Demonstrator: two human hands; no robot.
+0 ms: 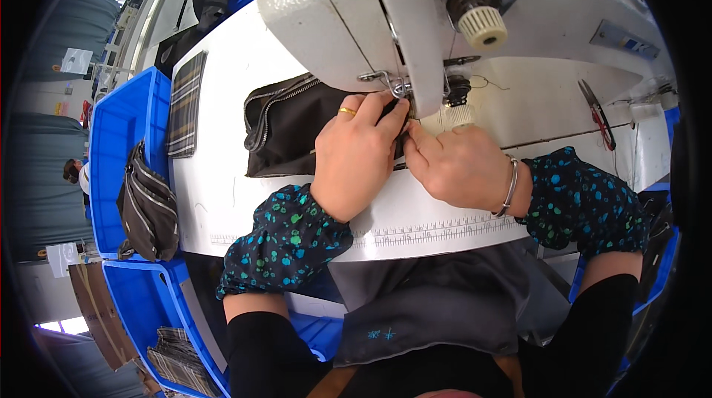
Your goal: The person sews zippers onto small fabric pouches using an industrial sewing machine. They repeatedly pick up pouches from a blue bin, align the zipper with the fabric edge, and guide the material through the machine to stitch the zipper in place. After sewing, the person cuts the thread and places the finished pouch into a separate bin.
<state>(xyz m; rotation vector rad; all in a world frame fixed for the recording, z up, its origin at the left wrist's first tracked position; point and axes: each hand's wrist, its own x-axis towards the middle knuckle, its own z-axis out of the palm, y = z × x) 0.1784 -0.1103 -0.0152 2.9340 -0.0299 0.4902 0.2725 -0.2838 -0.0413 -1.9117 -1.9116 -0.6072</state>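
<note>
The biggest thing is the white sewing machine (pixel 326 16), from 12 to 2 o'clock. Its table (pixel 215 205) is white too, and sits under both hands. A blue bin (pixel 111 168) is at 9 o'clock, with a bundle of dark zippered cloth (pixel 147 209) hanging over its side. Another blue bin (pixel 137 265) is at 8 o'clock, and folded plaid cloth (pixel 182 361) is in it.

The dark zippered cloth piece (pixel 289 142) lies on the table, and most of it is at 9 to 10 o'clock from the left hand (pixel 356 153). Its long way runs from about 9 to 3 o'clock, and its 3 o'clock end goes under the fingers, close to the machine's foot (pixel 400 89). The left hand is nearer to most of the cloth. Its fingers are bent and press on top, but I cannot tell if they pinch. The right hand (pixel 463 168) is just beside it, at about 3 o'clock, by the cloth's end. It is curled, with its fingertips close together there. I cannot tell if they hold the edge.

A flat plaid piece (pixel 185 105) lies at 10 o'clock. Scissors (pixel 599 113) lie at 2 o'clock from the right hand, well apart from it. Smallest is the gold ring (pixel 347 110) on the left hand.
</note>
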